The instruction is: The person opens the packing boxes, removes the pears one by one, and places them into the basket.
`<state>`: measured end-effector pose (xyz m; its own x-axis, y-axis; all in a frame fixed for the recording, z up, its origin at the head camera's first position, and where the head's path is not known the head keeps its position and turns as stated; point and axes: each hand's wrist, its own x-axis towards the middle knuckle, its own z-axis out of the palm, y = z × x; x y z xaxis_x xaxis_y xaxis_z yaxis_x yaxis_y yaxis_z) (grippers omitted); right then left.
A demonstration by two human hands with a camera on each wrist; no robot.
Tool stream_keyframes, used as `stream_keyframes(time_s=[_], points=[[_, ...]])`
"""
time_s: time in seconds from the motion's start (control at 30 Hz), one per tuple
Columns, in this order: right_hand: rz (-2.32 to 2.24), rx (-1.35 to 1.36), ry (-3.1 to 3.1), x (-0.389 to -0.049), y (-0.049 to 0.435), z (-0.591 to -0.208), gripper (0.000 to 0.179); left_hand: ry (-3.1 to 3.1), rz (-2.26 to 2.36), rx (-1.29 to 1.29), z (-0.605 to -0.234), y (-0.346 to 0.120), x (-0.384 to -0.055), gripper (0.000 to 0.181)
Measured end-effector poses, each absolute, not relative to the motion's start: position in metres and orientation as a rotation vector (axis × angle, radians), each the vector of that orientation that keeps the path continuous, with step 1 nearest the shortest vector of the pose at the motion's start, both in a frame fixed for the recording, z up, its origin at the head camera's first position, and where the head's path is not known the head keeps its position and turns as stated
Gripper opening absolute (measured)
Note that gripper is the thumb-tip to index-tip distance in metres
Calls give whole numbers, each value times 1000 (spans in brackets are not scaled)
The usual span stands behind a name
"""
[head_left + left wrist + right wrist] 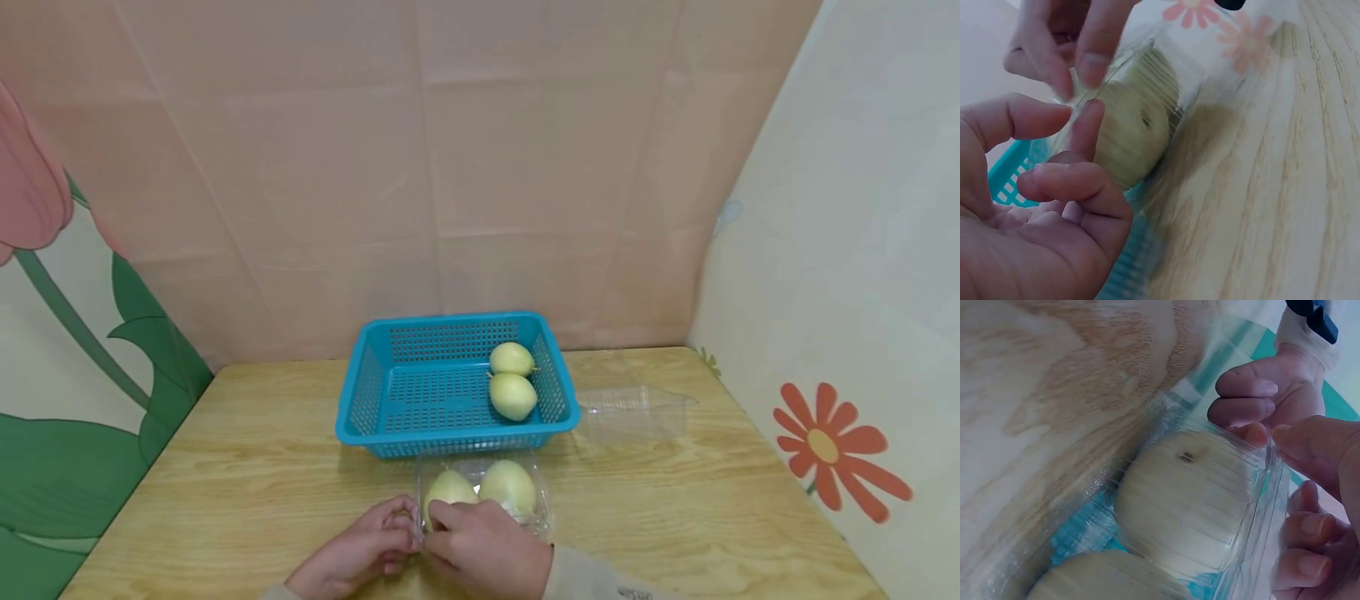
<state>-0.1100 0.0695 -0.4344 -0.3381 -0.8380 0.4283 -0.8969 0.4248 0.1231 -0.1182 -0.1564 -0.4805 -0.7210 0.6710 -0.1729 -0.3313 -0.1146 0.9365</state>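
Note:
A clear plastic clamshell box stands at the table's front, with two pale yellow-green pears inside. One pear shows its dark blossom end through the ribbed plastic. At the box's near left corner, my left hand pinches the rim between thumb and index finger, its other fingers curled. My right hand reaches over the front and pinches the same edge, covering part of the left pear. Thumb and fingertips of both hands nearly meet at the rim in the right wrist view.
Directly behind the box is a blue plastic basket holding two more pears on its right side. Another clear plastic container lies right of the basket. Patterned wall coverings border the wooden table.

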Motion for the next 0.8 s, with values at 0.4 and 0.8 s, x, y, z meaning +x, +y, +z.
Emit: stream_keyframes(time_s=[0.4, 0.8], points=[[243, 1449, -2255, -110, 72, -434, 15, 1458, 1882, 368, -480, -158, -117, 19], [211, 1372, -2312, -112, 103, -434, 37, 1483, 1850, 327, -481, -169, -117, 15]])
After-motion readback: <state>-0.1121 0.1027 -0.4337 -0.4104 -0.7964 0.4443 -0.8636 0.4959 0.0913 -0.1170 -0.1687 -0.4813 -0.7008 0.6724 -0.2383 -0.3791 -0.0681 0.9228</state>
